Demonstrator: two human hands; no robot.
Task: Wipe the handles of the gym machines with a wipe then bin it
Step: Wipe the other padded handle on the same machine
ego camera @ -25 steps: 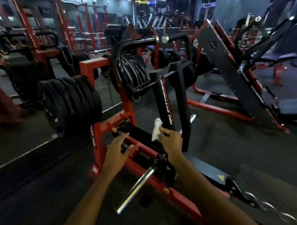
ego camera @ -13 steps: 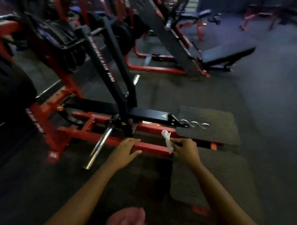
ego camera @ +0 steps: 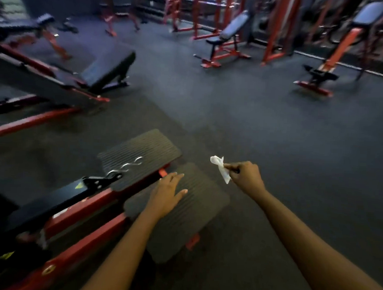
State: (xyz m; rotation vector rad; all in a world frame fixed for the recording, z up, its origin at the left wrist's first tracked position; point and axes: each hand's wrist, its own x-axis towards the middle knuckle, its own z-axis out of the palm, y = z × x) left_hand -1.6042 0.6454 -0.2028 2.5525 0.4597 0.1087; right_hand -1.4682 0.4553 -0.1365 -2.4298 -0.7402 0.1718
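Observation:
My right hand (ego camera: 245, 176) pinches a crumpled white wipe (ego camera: 220, 168) and holds it up in the air over the dark floor. My left hand (ego camera: 167, 193) is open with straight fingers, held above a ribbed black foot plate (ego camera: 189, 215) of the red and black machine (ego camera: 80, 208) at the lower left. The hand's contact with the plate cannot be told. No machine handle and no bin is in view.
A second ribbed plate (ego camera: 139, 153) lies beyond the first. An angled press machine (ego camera: 64, 73) stands at the left. Red benches (ego camera: 228, 36) and a red stand (ego camera: 334, 61) line the far side. Dark rubber floor (ego camera: 263, 126) stretches ahead and right.
The view has swung right, away from the machine's black uprights toward the gym floor. Both hands came off the machine; my right hand carried the wipe right.

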